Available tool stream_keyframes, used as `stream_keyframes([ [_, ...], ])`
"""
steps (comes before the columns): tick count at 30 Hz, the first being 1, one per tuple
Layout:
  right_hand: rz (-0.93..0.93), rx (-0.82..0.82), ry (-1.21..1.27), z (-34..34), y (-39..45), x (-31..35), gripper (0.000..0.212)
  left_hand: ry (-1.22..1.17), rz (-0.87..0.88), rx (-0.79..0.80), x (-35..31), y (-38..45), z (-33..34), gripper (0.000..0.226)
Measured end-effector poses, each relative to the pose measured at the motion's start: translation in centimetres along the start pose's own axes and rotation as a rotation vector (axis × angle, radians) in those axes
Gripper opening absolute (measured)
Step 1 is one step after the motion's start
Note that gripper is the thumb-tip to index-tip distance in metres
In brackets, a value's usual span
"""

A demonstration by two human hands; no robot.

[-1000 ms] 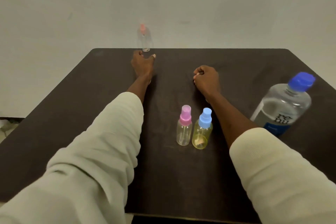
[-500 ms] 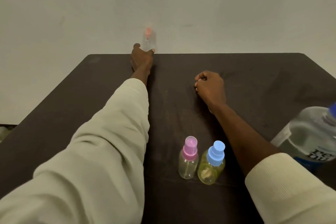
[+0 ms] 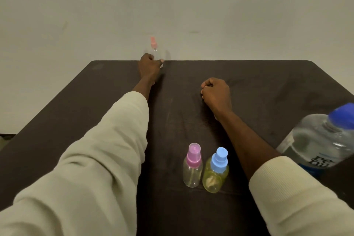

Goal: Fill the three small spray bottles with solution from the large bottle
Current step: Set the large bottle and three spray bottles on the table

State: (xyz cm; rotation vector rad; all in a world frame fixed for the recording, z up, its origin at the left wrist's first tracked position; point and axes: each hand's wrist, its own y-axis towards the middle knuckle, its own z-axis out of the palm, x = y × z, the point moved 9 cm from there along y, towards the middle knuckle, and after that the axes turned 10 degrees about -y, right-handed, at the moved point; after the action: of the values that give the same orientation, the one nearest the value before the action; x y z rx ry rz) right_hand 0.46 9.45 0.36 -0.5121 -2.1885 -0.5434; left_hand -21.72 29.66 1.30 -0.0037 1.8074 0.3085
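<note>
So, left to right: the left hand (image 3: 149, 65) is stretched way out to the far edge of the worktop (image 3: 76, 113), fingers wrapped around the lower body of a clear spray bottle with a reddish-pink top (image 3: 154, 49). That bottle is blurry, so I can't tell if it's lifted or sitting on the edge, or whether anything's in it.

The right hand (image 3: 215, 93) is just a closed fist resting on the worktop mid-table, holding nothing as far as I can see.

Nearer the person, between the two forearms, the pink-capped bottle (image 3: 192, 166) and the blue-capped yellowish bottle (image 3: 216, 172) stand upright, touching or nearly so, both capped. The pink one looks empty; the yellow one I can't really tell.

Far right, the large bottle (image 3: 323, 140) with the blue cap is well apart from both hands, cap on, plenty of clear liquid inside.

My read: filling hasn't started. Nothing's uncapped, so all three pours are left to do.
</note>
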Motion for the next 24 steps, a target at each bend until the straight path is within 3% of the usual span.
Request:
stream_keyframes([
  [3,0.008,0.015,-0.003,-0.1,-0.3,0.1,0.022,-0.105,0.034,0.052,-0.6,-3.2,-0.5,0.02],
  [9,-0.016,0.068,-0.071,-1.3,-3.1,1.8,0.023,-0.255,0.024,0.085,-0.7,-11.3,-4.4,0.027],
  [24,0.114,0.173,0.107,-8.1,-19.6,-1.2,0.024,-0.283,0.008,0.283,-3.5,-32.8,-13.0,0.026],
])
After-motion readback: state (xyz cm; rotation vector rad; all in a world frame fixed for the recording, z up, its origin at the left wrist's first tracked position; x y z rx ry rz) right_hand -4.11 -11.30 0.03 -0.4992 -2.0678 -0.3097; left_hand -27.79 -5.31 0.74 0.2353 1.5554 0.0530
